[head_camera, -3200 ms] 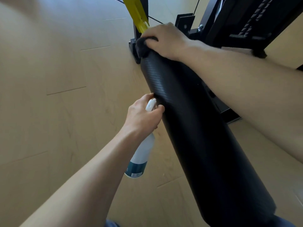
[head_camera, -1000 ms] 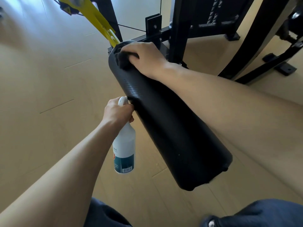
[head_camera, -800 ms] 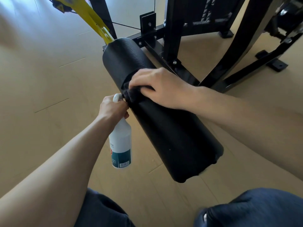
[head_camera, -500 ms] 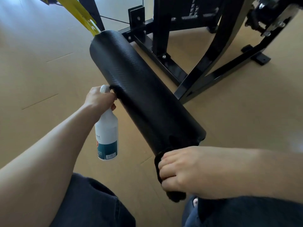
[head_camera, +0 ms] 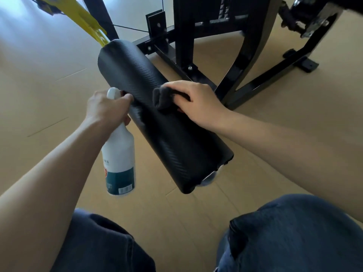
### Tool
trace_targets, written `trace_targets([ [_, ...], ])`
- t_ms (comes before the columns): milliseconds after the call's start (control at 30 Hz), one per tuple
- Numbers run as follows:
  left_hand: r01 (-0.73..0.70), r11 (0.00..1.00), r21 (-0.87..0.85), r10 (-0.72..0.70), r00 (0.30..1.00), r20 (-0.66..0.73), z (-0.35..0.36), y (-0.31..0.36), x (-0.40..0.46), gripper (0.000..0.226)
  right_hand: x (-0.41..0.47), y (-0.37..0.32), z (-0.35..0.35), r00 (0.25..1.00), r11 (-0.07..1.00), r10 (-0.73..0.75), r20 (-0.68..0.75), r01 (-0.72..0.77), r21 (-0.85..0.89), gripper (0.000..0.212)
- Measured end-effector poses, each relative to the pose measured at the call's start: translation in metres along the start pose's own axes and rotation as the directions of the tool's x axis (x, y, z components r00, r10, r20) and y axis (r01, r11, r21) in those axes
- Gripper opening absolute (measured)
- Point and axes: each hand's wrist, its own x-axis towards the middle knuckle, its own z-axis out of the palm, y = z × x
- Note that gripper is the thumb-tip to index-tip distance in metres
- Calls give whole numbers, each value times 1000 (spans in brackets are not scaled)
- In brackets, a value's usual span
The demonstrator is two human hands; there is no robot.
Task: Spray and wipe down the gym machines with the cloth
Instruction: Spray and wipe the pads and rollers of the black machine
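On roller pad | right hand fingers pinch cloth, half hidden | left hand grips bottle

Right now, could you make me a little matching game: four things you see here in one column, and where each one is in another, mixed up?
Things:
1. cloth
2. bottle
3. yellow bar
4. pad

Places:
A. gripped in the left hand
B. at the pad's far end
C. under the right hand
D. under the cloth

Pairs: 1-C, 2-A, 3-B, 4-D
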Motion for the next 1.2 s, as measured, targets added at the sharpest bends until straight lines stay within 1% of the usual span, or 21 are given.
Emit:
trace_targets([
  [67,51,998,-29,-51,999,15,4,-4,-2,11,21,-7,9,995,994,-98,-6,97,-59,35],
  [200,82,992,-100,-80,997,23,2,-11,-3,7,43,-20,14,987,981,-146,62,153,-120,36],
  [267,81,992,-101,-78,997,27,1,-11,-3,7,25,-18,3,978,971,-178,106,192,-140,36],
  [333,74,993,-96,-70,996,47,0,-12,-2,8,-6,-13,-14,962,964,-196,192,225,-140,37],
  [433,82,994,-77,-78,995,60,1,-16,-1,15,-60,-10,-37,918,968,-197,345,239,-81,40],
  [500,98,992,-79,-92,993,78,1,-19,0,15,-87,-8,-43,886,960,-227,404,274,-63,40],
  [600,120,989,-91,-109,987,115,0,-24,1,25,-96,-4,-47,854,942,-256,453,325,-82,38],
  [667,122,988,-97,-110,987,115,0,-25,4,30,-81,-1,-46,824,900,-308,476,415,-134,36],
  [700,122,987,-103,-110,987,114,0,-25,5,31,-67,1,-42,818,873,-339,465,458,-168,36],
  [733,119,987,-109,-106,988,115,0,-25,5,32,-52,3,-35,828,859,-362,429,475,-192,35],
  [767,115,987,-109,-102,987,120,0,-24,5,31,-34,4,-26,852,867,-364,376,458,-198,34],
  [867,107,989,-101,-94,988,123,1,-24,6,18,35,2,4,927,918,-310,211,350,-186,33],
  [933,105,990,-93,-93,988,123,0,-24,6,12,76,-6,22,959,940,-255,128,276,-202,34],
  [1000,100,991,-92,-88,988,125,-1,-25,6,11,97,-13,31,976,947,-210,58,218,-235,36],
  [1067,91,992,-83,-80,989,128,-2,-26,7,11,92,-17,32,979,952,-198,38,202,-231,36],
  [1200,82,993,-80,-69,987,146,-3,-28,10,14,32,-16,13,972,958,-217,85,229,-171,35],
])
